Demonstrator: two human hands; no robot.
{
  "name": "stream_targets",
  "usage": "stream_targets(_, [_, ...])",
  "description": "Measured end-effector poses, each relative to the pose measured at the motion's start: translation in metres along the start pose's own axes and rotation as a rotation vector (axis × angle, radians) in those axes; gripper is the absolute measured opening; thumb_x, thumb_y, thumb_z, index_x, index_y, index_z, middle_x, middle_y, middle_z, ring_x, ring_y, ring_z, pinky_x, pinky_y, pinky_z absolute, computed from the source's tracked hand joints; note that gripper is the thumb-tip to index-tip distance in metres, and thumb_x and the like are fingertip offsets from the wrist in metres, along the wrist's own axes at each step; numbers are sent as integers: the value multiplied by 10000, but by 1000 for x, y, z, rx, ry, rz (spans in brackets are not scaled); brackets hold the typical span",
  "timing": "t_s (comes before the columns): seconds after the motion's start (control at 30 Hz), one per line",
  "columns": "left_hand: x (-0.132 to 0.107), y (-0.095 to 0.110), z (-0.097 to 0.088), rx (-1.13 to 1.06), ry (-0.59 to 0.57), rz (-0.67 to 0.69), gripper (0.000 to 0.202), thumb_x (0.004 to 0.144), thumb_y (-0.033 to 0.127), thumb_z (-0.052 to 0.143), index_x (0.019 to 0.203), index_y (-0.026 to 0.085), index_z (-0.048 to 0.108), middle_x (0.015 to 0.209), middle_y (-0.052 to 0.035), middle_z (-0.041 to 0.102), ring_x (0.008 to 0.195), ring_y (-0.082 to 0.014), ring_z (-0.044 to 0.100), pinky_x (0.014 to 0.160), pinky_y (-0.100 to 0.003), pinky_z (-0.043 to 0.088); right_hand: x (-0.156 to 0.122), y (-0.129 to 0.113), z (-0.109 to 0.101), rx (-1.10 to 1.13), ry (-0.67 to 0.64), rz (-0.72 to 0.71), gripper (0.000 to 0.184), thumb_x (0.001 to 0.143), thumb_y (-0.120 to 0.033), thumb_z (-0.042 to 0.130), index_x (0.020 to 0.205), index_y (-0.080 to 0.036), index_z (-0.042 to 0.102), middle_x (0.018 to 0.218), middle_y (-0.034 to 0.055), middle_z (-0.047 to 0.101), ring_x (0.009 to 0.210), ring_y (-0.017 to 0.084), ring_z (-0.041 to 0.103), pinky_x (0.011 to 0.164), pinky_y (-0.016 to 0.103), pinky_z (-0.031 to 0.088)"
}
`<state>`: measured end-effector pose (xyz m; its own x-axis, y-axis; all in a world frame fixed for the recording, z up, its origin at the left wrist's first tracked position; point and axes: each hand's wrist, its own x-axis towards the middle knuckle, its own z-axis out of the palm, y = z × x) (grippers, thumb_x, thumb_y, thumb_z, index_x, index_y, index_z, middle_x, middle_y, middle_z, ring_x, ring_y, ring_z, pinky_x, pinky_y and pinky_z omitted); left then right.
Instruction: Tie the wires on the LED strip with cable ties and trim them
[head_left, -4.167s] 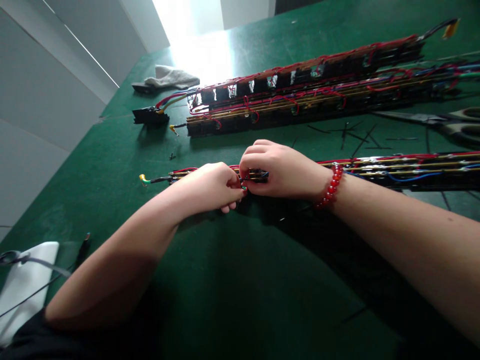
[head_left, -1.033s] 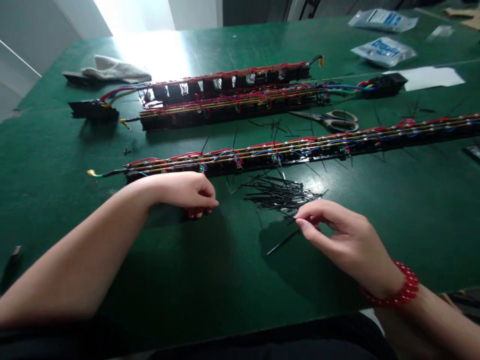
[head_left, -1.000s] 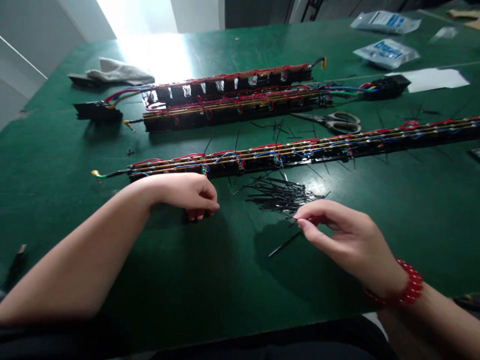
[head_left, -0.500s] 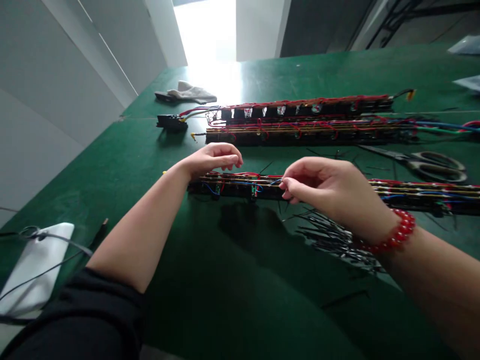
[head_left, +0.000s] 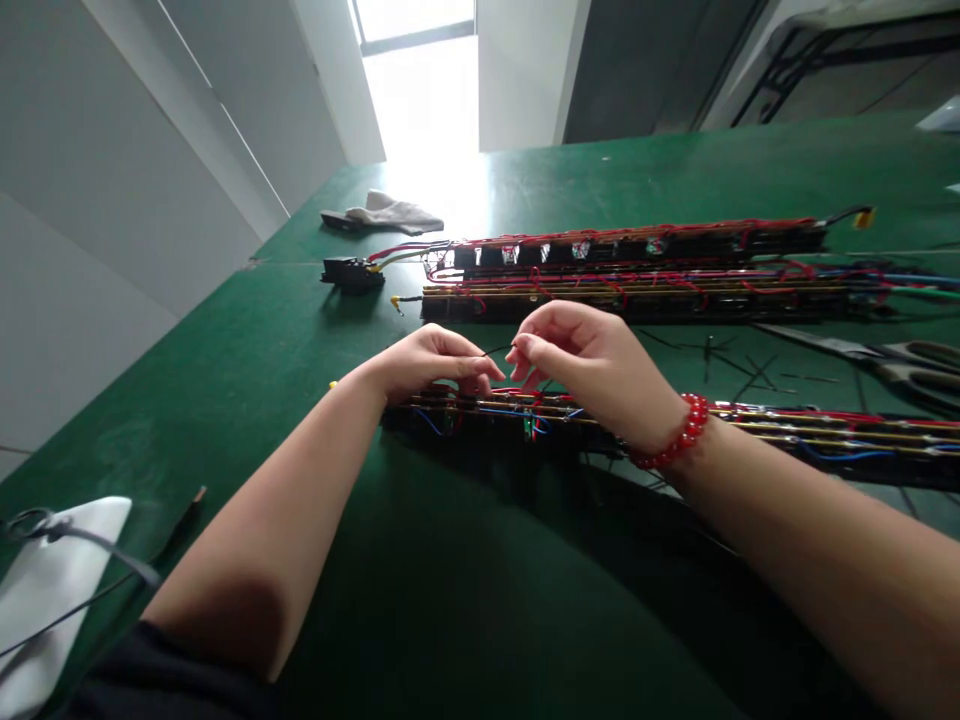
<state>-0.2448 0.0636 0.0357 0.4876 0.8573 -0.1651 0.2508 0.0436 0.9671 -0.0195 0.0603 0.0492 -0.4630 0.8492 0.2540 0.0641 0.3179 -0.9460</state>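
A long black wired strip [head_left: 810, 432] with red, blue and yellow wires lies across the green table [head_left: 480, 600] in front of me. My left hand [head_left: 431, 362] and my right hand [head_left: 585, 370], with a red bead bracelet on its wrist, hover just above the strip's left part. Both pinch a thin black cable tie [head_left: 496, 350] that spans the small gap between them. The left hand's fingers are curled, with thumb and forefinger on the tie's left end. The right hand's fingertips hold its right end.
Two more wired strips [head_left: 637, 270] lie side by side farther back, with a black connector [head_left: 351, 274] at their left end. Scissors [head_left: 900, 358] rest at the right edge. A grey cloth [head_left: 390, 213] lies at the far left corner. A white object with a cable [head_left: 45, 580] sits near left.
My right hand took a tie from the loose pile and brought it left over the strip. My left hand rose off the table and now pinches the tie's other end.
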Motion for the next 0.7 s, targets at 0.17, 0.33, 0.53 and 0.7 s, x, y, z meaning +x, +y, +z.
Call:
stream_targets(0.17, [0, 0, 0, -35, -66, -41, 319, 778, 427, 832, 938, 151, 837, 830, -69, 796, 720, -115, 672, 736, -216, 545, -8, 16, -3, 168, -94, 29, 246, 818, -285, 779, 988, -183, 633, 883, 27, 755, 761, 129, 721, 703, 266, 609])
stream_targets(0.33, [0, 1, 1, 13, -56, -87, 318, 775, 447, 829, 866, 142, 835, 827, -71, 795, 748, -140, 689, 727, -229, 550, -8, 18, -3, 202, -74, 74, 244, 800, -311, 823, 960, -195, 679, 843, 16, 755, 758, 139, 731, 696, 268, 616])
stream_targets(0.53, [1, 1, 1, -15, -71, -114, 275, 748, 410, 849, 872, 164, 839, 808, -55, 786, 753, -135, 691, 738, -227, 552, -8, 17, -3, 216, -57, 60, 171, 798, -323, 839, 855, -198, 737, 810, 16, 767, 743, 141, 742, 726, 281, 633])
stream_targets(0.7, [0, 2, 1, -58, -80, -116, 235, 723, 374, 863, 800, 154, 831, 759, -39, 771, 698, -112, 657, 709, -214, 534, -7, 15, -5, 284, -158, 98, 191, 784, -304, 851, 931, -206, 780, 885, 32, 801, 842, 171, 776, 802, 310, 654])
